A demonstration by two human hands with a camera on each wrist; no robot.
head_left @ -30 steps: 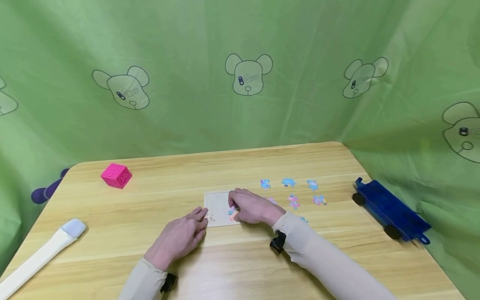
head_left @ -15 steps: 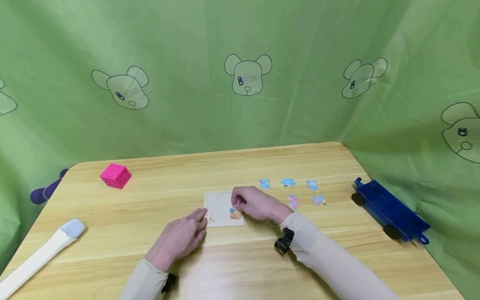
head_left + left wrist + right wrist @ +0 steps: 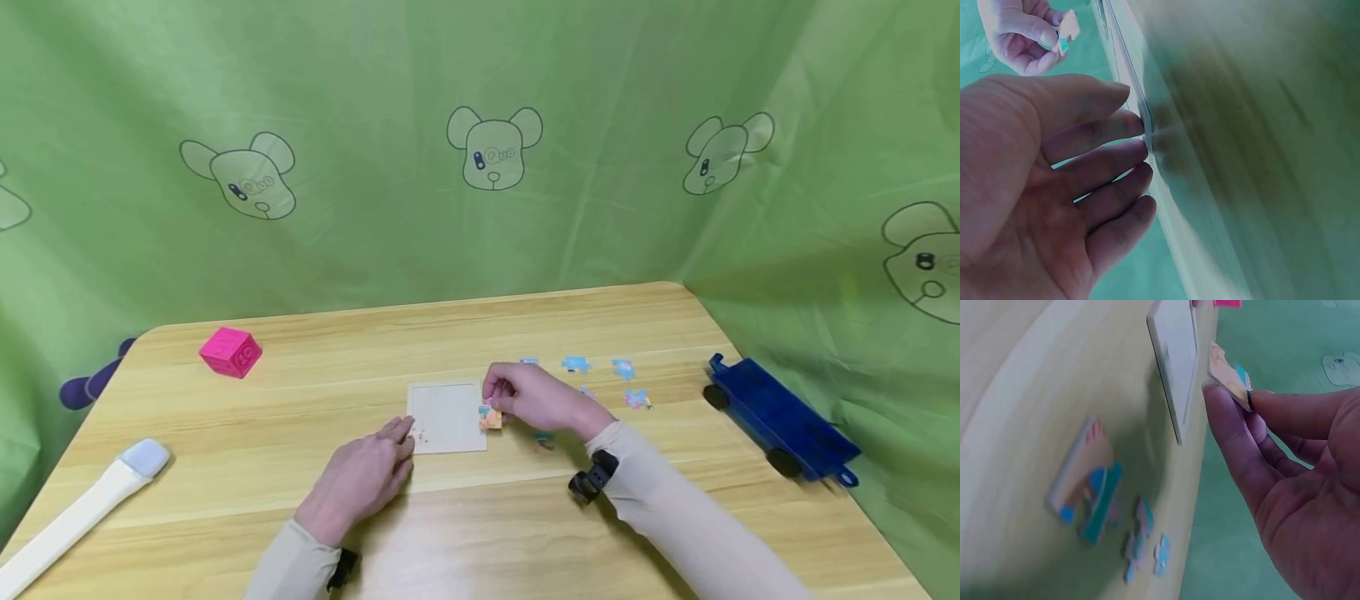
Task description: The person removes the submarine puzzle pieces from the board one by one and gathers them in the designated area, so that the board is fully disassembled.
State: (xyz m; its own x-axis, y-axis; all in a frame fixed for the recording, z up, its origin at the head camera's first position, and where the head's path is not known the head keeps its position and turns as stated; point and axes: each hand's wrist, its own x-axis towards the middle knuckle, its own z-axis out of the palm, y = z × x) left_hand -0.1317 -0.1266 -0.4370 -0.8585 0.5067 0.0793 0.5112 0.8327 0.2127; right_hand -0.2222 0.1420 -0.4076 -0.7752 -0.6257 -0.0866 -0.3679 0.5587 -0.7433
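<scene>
A flat, pale puzzle tray (image 3: pixel 442 417) lies on the table in front of me. My left hand (image 3: pixel 363 473) has its fingertips at the tray's left edge, fingers nearly straight in the left wrist view. Between thumb and fingers, my right hand (image 3: pixel 546 402) pinches an orange-and-teal puzzle piece (image 3: pixel 491 417), which overlaps the tray's right edge in the head view. The right wrist view shows this piece (image 3: pixel 1225 374) tilted, raised above the tabletop. Another puzzle piece (image 3: pixel 543 438), partly shaded, lies below the right hand.
Several blue and pink puzzle pieces (image 3: pixel 576 364) lie spread to the right of the tray, some partly hidden by the right hand. A pink block (image 3: pixel 231 352) sits far left, a white-handled tool (image 3: pixel 82 512) near left. A blue wheeled toy wagon (image 3: pixel 783 421) stands at the right edge.
My right hand has moved right, carrying the orange-and-teal piece from the tray's lower right part to its right edge. The piece below that hand has come into view. My left hand stays put.
</scene>
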